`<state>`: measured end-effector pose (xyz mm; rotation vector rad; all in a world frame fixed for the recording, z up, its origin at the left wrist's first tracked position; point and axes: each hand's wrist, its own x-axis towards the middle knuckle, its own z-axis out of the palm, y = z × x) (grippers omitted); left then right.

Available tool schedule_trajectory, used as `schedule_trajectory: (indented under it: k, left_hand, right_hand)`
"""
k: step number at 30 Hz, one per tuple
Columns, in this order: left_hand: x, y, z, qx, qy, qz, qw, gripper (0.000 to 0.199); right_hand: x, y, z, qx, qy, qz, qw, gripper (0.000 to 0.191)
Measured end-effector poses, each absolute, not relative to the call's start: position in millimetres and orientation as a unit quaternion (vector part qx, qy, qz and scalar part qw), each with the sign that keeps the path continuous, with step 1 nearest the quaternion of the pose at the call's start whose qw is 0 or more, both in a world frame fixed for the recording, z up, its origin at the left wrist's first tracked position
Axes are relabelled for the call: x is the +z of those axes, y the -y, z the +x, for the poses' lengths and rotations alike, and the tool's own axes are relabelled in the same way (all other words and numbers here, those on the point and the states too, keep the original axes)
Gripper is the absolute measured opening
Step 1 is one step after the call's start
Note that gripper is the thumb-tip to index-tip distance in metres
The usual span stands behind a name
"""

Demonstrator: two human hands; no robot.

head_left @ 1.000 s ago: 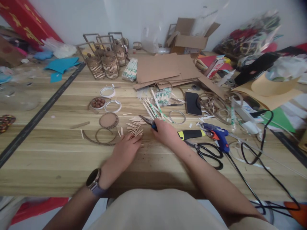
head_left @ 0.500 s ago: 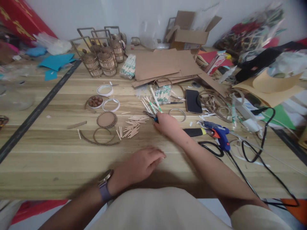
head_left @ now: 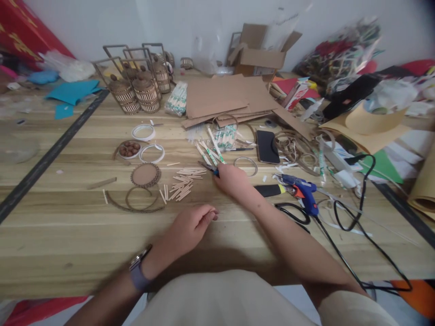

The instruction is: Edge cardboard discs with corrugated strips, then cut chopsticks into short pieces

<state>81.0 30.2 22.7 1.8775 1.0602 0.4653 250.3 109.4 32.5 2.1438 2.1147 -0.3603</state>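
In the head view, my right hand (head_left: 233,181) is wrapped round pliers (head_left: 210,167) with dark jaws and a bit of blue handle showing. Their tip points left, just below several green-and-white paper-wrapped sticks (head_left: 211,152). Close by on the left lies a loose pile of short cut wooden sticks (head_left: 185,183). My left hand (head_left: 190,226), with a watch on its wrist, rests near the table's front, fingers curled together; whatever they may hold is hidden. Beyond it are a round cardboard disc with a braided rim (head_left: 146,174) and a thin brown ring (head_left: 142,198).
A blue glue gun (head_left: 306,194) with a looping black cord lies to the right, near a phone (head_left: 268,147). Cardboard sheets (head_left: 217,95) and small lidded stick-covered baskets (head_left: 146,93) stand at the back. Tape rolls (head_left: 152,154) and a bowl of brown beads (head_left: 129,148) sit left.
My left hand's fingers have curled in, and the hand has shifted slightly left. My right hand still grips the pliers by the sticks. The whole view has shifted a little.
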Motion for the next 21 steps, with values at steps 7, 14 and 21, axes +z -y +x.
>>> schedule_trajectory:
  k: [7,14,21]
  left_hand:
    - [25,-37,78,0.236,-0.479,0.707,0.464,0.03]
    - [26,-42,77,0.264,-0.502,0.673,0.475,0.031]
    - [20,-49,78,0.398,-0.53,0.473,0.58,0.039]
  right_hand:
    - [37,-106,245,-0.127,-0.69,0.71,0.06,0.026]
    - [34,-111,251,-0.172,-0.687,0.704,0.046,0.027]
    - [61,-84,267,-0.223,-0.699,0.678,-0.043,0.02]
